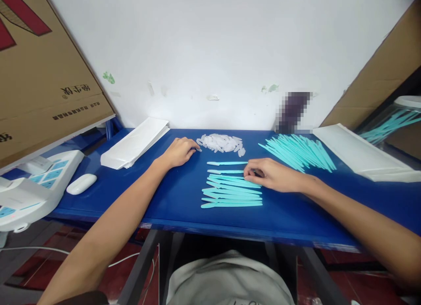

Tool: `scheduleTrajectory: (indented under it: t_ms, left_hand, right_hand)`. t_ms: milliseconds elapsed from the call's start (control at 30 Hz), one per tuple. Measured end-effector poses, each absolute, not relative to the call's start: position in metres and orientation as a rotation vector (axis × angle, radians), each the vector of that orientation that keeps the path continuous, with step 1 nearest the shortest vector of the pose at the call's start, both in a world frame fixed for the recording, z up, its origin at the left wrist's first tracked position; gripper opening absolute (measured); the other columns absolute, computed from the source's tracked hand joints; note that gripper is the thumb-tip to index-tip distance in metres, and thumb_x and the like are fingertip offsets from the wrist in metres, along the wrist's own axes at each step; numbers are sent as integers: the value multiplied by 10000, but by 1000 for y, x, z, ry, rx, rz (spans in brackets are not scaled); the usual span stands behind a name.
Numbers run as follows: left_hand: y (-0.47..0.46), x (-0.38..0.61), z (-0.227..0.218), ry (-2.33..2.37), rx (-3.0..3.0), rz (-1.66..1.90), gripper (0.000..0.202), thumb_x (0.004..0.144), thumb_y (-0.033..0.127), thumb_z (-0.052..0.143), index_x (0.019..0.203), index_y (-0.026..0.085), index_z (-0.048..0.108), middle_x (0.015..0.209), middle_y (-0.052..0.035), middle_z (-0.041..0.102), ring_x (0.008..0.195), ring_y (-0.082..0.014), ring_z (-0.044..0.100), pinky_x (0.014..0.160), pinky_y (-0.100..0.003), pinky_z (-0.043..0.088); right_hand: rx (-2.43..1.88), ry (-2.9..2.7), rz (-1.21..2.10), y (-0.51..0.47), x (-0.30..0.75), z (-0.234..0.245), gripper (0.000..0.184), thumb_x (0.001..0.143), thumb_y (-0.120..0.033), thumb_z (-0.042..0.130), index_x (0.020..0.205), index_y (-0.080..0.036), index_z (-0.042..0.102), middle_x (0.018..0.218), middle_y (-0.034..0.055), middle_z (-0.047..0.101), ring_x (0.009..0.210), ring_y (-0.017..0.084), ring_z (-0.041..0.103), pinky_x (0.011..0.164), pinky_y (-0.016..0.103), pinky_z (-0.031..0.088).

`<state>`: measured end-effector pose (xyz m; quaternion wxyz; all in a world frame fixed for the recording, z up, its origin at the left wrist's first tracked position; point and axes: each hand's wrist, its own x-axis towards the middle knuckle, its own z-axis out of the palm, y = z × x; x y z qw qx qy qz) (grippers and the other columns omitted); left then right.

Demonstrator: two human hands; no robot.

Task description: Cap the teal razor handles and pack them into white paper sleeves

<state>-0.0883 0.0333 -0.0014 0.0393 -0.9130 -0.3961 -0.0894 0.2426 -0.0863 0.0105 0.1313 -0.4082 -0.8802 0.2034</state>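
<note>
Fingers (pixel 194 148) of our left hand (pixel 179 152) lie curled on the bench (pixel 164 195), their tips touching the near edge of the heap of clear caps (pixel 222 143) toward the back edge; they grip nothing. Our right hand (pixel 272 174) rests palm down, its fingers (pixel 251 169) bent and pinching the end of a teal stick (pixel 226 172) in the row of teal sticks (pixel 232 191) laid side by side at mid-bench. We see a loose pile of teal sticks (pixel 299 151) just behind that hand, toward the right rear corner.
</note>
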Motion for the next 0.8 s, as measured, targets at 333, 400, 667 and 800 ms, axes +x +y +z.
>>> scheduleTrajectory:
  t_ms: [333, 400, 667, 800]
  left_hand:
    - [31, -86, -1, -1066, -2848, -286, 309, 1021, 318, 440, 1063, 194, 720, 1082, -88, 717, 993, -253, 642, 820, -346, 442]
    - [30, -85, -2, -1046, -2846, -329, 333, 1036, 332, 410, 1057, 194, 712, 1062, -87, 727, 977, -255, 646, 818, -351, 447]
    - [8, -59, 2, -1006, -2967, -971, 247, 983, 345, 575, 1111, 192, 722, 1052, -66, 764, 943, -215, 694, 851, -341, 511]
    - [0, -48, 0, -955, -3001, -1148, 261, 967, 342, 614, 1128, 181, 740, 1033, -75, 767, 927, -211, 704, 848, -352, 538]
  right_hand:
    - [-1269, -2385, 277, -83, 246, 5, 293, 1066, -405, 291, 972, -229, 505, 803, 33, 630, 713, 198, 548, 757, 353, 404]
    - [-1320, -2281, 305, -80, 248, 4, 274, 1060, -405, 293, 990, -231, 492, 756, 18, 600, 656, 193, 528, 673, 333, 389]
    - [-1380, -2188, 357, -82, 246, 5, 382, 1051, -458, 292, 1183, -231, 570, 804, 29, 625, 722, 225, 583, 685, 342, 408]
    - [-1420, -2223, 321, -83, 244, 6, 348, 1045, -436, 319, 1054, -222, 594, 920, 56, 677, 819, 236, 618, 735, 349, 410]
